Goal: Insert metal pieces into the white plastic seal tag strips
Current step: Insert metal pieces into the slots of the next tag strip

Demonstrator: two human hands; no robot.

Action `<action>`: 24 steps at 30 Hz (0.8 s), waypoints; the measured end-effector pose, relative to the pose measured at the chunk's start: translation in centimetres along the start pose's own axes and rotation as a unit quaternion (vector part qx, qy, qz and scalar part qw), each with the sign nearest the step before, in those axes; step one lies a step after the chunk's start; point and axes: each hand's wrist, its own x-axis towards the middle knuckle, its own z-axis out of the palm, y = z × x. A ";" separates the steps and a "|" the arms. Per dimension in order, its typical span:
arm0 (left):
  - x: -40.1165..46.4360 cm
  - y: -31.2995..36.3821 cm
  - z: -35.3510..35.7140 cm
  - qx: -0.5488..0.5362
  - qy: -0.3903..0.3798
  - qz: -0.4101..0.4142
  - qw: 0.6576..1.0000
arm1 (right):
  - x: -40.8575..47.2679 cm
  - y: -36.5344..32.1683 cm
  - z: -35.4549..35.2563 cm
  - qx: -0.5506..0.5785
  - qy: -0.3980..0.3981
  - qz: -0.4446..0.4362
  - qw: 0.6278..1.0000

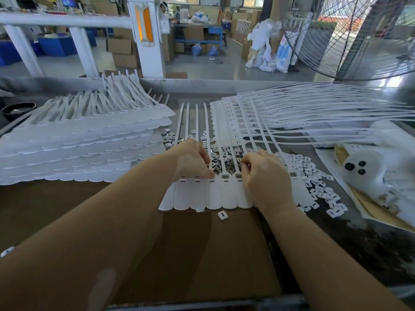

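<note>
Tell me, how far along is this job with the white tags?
Seemingly midway. Done, apparently: a big layered stack of strips lies at the left. In hand: both hands, left and right, work on one sheet of tags on the cardboard; two sockets between the hands look open. Left: another fanned pile of strips at the right, and loose metal pieces and white caps.
</note>
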 end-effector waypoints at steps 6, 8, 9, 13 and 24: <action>-0.4 -1.0 0.4 -0.057 0.011 0.029 0.998 | -0.1 0.0 0.0 0.001 0.000 0.006 1.000; -0.9 -1.7 0.3 -0.112 0.041 0.050 0.992 | 0.0 0.0 0.1 0.003 -0.002 0.007 1.000; -1.2 -1.8 0.2 -0.121 0.062 0.064 0.989 | 0.0 0.0 0.1 0.005 -0.002 0.008 1.000; -3.2 -1.8 0.2 -0.089 0.011 0.171 0.981 | 0.0 0.0 0.0 0.006 -0.002 0.010 1.000; -4.4 -1.8 2.1 0.075 -0.114 0.243 0.960 | 0.0 0.0 0.0 -0.004 -0.004 0.007 1.000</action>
